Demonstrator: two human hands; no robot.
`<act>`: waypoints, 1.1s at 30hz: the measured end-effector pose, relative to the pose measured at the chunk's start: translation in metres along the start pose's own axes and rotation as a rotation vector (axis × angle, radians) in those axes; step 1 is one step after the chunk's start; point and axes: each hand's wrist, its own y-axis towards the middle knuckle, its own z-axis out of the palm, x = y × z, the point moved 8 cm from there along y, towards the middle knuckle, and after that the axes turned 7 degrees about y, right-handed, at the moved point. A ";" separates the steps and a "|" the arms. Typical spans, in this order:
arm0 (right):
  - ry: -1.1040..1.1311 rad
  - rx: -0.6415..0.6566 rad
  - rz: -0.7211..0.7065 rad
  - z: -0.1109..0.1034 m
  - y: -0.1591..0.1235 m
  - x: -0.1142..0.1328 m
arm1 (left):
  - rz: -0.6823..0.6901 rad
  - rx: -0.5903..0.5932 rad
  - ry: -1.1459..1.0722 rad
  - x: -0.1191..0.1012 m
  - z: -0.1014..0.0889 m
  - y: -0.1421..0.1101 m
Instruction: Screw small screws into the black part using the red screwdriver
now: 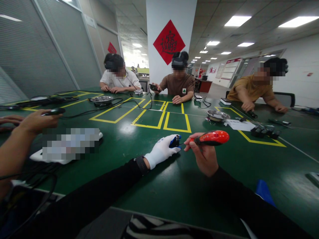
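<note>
My left hand, in a white glove, is closed around a small blue and black connector part held just above the green table. My right hand is bare and grips a red-handled screwdriver. The screwdriver's thin shaft points left and its tip meets the small part. Both of my sleeves are black, and a dark watch sits on my left wrist.
Yellow tape rectangles mark the table. Metal dishes, cables, white paper and black parts lie around. Three people sit across the table, and another person's arm reaches in at left. A blue object lies near my right arm.
</note>
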 end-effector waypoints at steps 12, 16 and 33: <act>0.016 -0.002 0.000 0.000 -0.001 -0.004 | -0.011 -0.006 -0.012 0.000 0.000 -0.001; 0.041 0.005 0.016 0.000 -0.001 -0.006 | -0.006 -0.009 -0.005 0.000 0.000 -0.001; 0.016 -0.037 0.061 -0.003 0.001 -0.011 | -0.062 0.039 0.017 -0.007 -0.005 -0.002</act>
